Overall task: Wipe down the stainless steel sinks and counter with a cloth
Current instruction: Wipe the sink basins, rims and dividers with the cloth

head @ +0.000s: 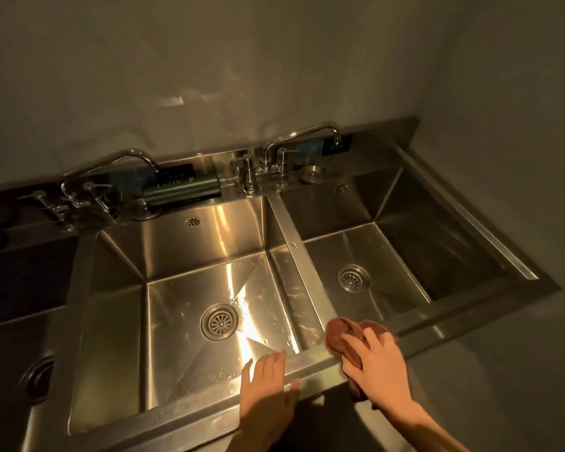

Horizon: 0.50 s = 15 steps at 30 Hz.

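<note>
- Cloth [340,334]: a reddish-brown rag, it lay bunched on the front rim [310,360] at 5 o'clock in the view. It sat where the divider [294,249] between the middle sink [203,243] and the right sink [437,243] met that rim. 1 end of it hung down over the front edge.
- The right hand [377,367] pressed the cloth down with fingers spread and fairly straight, not curled round it.
- The left hand [268,383] rested flat on the same rim, at 9 o'clock from the cloth. It was near the cloth but not touching it, and it held nothing. The 2 hands were apart.
- Judged from this, the wiping was at the front rim, at the junction of the 2 basins.
- Droplets [274,301] and smears showed on the floor of the middle sink, at 3 o'clock from its drain [219,322], so that basin looked unfinished.
- The right sink looked duller, with faint streaks on its floor. Whether it had been wiped could not be told.
- A 3rd basin [20,282] at 9 o'clock was too dark to judge.
- The back ledge with its 2 faucets, at 12 o'clock, gave no sign either way.
- Much of the task seemed left: the basin floors and walls, the divider and the back ledge.
</note>
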Each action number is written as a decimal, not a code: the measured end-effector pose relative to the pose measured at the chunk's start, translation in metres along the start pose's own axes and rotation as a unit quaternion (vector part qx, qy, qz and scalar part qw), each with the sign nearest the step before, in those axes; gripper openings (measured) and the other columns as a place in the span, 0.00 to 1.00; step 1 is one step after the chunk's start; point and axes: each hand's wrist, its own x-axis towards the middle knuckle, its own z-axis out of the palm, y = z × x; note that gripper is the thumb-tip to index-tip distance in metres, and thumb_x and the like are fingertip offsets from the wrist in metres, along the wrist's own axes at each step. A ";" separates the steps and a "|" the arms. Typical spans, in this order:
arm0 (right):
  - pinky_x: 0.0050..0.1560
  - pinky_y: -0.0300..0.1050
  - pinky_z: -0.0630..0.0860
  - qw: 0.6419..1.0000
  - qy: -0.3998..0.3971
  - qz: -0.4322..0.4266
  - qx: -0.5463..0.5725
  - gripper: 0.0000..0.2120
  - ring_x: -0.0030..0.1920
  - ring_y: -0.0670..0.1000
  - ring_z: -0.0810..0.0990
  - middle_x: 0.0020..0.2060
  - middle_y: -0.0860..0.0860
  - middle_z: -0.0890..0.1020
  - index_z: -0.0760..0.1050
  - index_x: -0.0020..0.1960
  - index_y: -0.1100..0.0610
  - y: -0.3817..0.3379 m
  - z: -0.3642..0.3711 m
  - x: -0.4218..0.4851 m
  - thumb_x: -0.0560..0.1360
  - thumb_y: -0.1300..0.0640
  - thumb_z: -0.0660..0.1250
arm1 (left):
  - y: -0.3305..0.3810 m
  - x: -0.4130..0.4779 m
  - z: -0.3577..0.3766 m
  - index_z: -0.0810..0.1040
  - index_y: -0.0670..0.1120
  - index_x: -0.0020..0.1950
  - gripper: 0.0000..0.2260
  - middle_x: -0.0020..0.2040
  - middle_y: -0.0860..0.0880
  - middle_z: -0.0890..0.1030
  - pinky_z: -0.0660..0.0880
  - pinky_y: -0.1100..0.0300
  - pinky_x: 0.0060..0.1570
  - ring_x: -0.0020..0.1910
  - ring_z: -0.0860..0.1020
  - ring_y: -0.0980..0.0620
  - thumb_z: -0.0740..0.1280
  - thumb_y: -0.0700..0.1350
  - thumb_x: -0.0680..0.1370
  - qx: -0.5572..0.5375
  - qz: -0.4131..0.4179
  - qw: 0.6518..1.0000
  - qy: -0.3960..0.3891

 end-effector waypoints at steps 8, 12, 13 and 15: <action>0.37 0.43 0.78 0.996 0.016 -0.089 -0.021 0.21 0.41 0.51 0.80 0.47 0.46 0.82 0.80 0.53 0.46 -0.024 0.002 0.050 0.62 0.43 0.76 | 0.004 0.015 0.011 0.83 0.46 0.52 0.24 0.45 0.53 0.84 0.80 0.55 0.46 0.41 0.82 0.53 0.74 0.57 0.61 -0.050 0.097 0.992 0.066; 0.41 0.43 0.76 0.995 0.018 -0.101 0.001 0.17 0.44 0.52 0.78 0.52 0.50 0.81 0.78 0.58 0.49 -0.023 0.007 0.083 0.71 0.47 0.71 | 0.005 0.014 0.011 0.84 0.49 0.50 0.22 0.46 0.56 0.84 0.79 0.61 0.46 0.42 0.82 0.57 0.68 0.63 0.65 -0.007 0.103 0.994 0.039; 0.40 0.44 0.76 0.995 0.017 -0.102 -0.006 0.16 0.43 0.53 0.78 0.52 0.51 0.81 0.78 0.58 0.50 -0.022 0.008 0.094 0.72 0.47 0.70 | 0.005 0.015 0.008 0.84 0.50 0.48 0.21 0.46 0.56 0.84 0.76 0.63 0.47 0.42 0.82 0.58 0.65 0.63 0.67 -0.018 0.100 0.995 0.016; 0.40 0.45 0.75 0.994 0.005 -0.108 -0.013 0.16 0.44 0.54 0.76 0.53 0.53 0.80 0.76 0.59 0.51 -0.019 0.013 0.119 0.73 0.48 0.67 | 0.007 0.015 0.000 0.85 0.50 0.47 0.22 0.46 0.56 0.84 0.71 0.61 0.51 0.42 0.83 0.58 0.59 0.62 0.67 -0.019 0.088 0.996 0.007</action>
